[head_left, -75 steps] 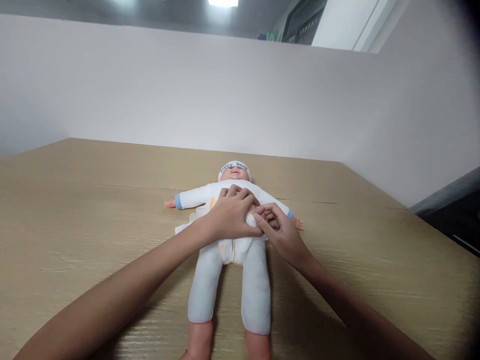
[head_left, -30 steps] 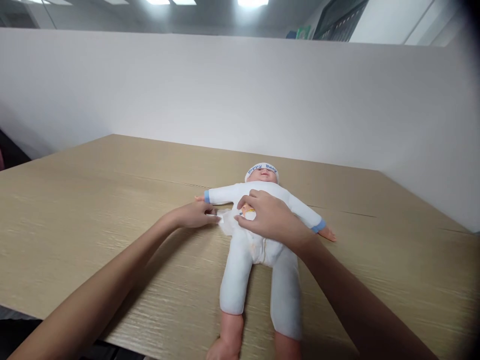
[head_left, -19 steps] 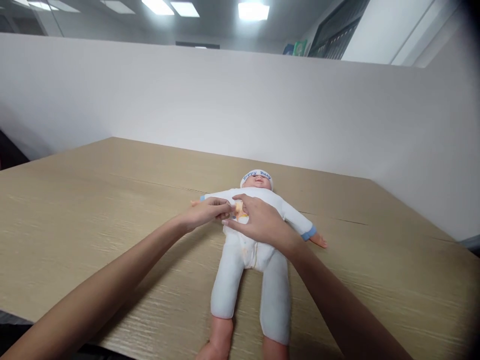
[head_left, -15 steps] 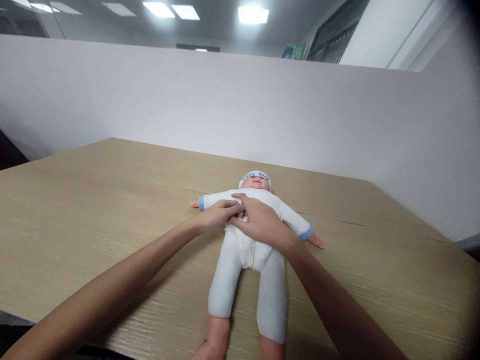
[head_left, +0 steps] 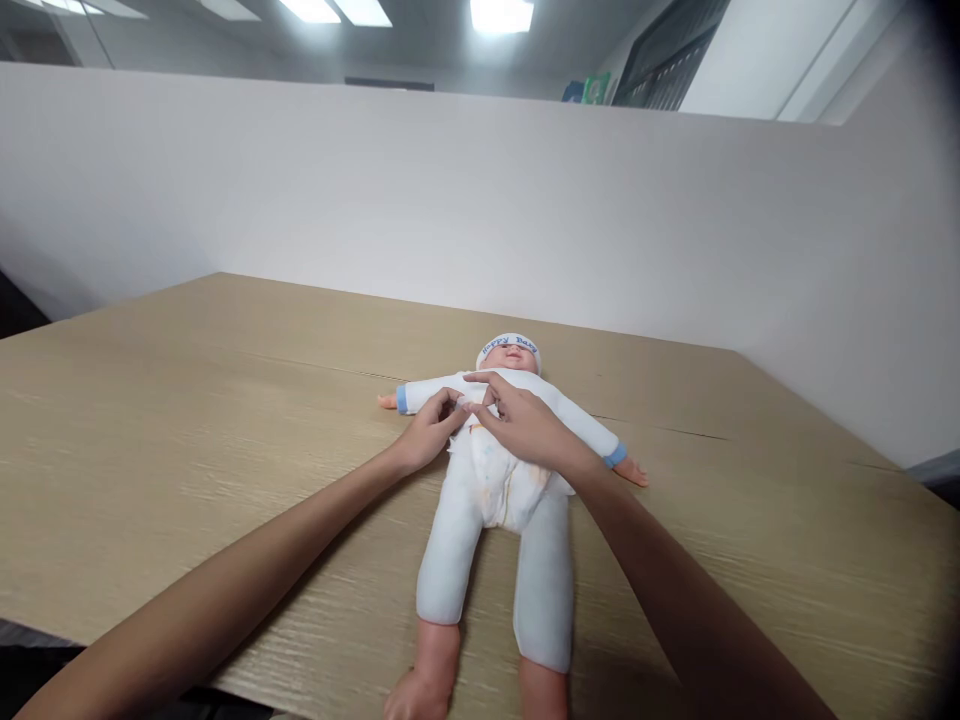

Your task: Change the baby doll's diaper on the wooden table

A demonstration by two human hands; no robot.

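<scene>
A baby doll [head_left: 495, 540] in a white suit with blue cuffs and a white cap lies on its back on the wooden table [head_left: 187, 420], head away from me. A white diaper [head_left: 502, 480] covers its hips. My left hand [head_left: 429, 432] pinches the diaper's tab at the doll's left waist. My right hand [head_left: 525, 425] rests on the doll's belly, its fingers curled and meeting the left hand's fingertips at the diaper's top edge.
A white partition wall [head_left: 450, 200] stands behind the table and along its right side. The table's near edge runs across the lower left. Ceiling lights and a dark window show above the partition.
My left hand went out to the doll's side, took the diaper tab and brought it onto the belly. My right hand shifted from the right waist to the belly. The diaper front shows now.
</scene>
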